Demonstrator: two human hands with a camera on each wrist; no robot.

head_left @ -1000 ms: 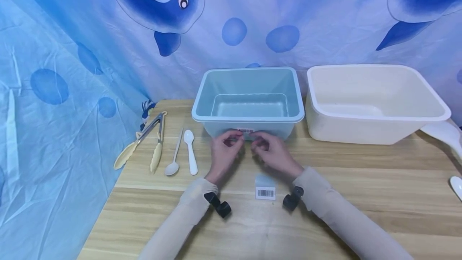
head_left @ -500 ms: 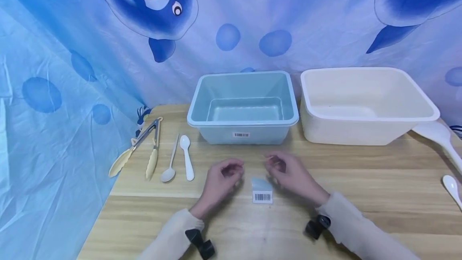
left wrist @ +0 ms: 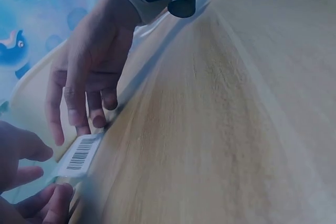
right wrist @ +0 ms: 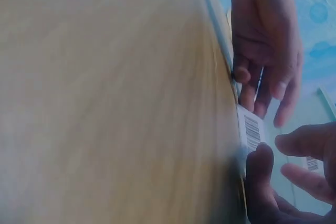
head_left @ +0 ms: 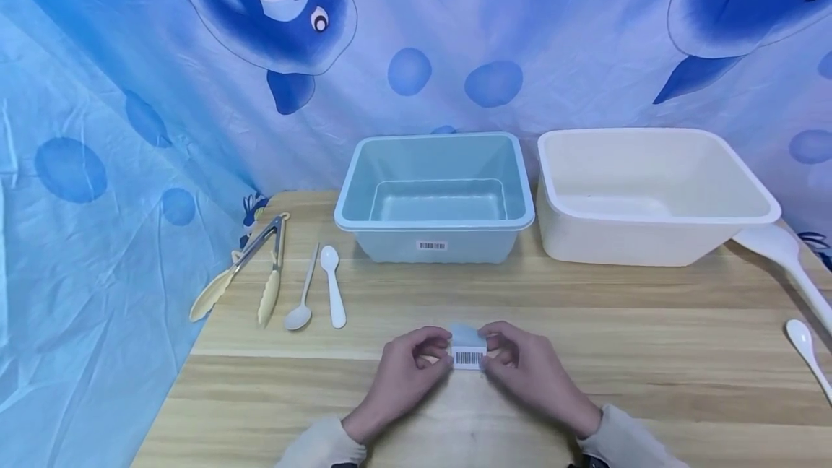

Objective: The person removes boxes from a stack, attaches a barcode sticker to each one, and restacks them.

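Note:
A white barcode sticker (head_left: 469, 357) with a bluish see-through flap (head_left: 464, 335) along its far side lies on the wooden table (head_left: 364, 381). On its left side is my left hand (head_left: 411, 374), bent fingertips right at the edge, thumb and forefinger apart. My right hand (head_left: 529, 370) mirrors it on the right, and its thumb (right wrist: 261, 156) overlaps the sticker's corner in the right wrist view. Behind both hands stands a light blue plastic bin (head_left: 435, 230), with another barcode sticker (head_left: 432, 245) on its front wall.
A white bin (head_left: 656, 237) stands right of the blue one. To the left lie tongs (head_left: 243, 266), a long-handled spoon (head_left: 300, 316) and a white spoon (head_left: 334, 287). A large white spoon (head_left: 786, 255) and a small one (head_left: 802, 341) lie far right. A dolphin-print curtain (head_left: 416, 20) hangs behind.
Both hands have drawn back from the blue bin's front wall towards me and come down beside the loose barcode sticker. The sticker on the bin is now uncovered.

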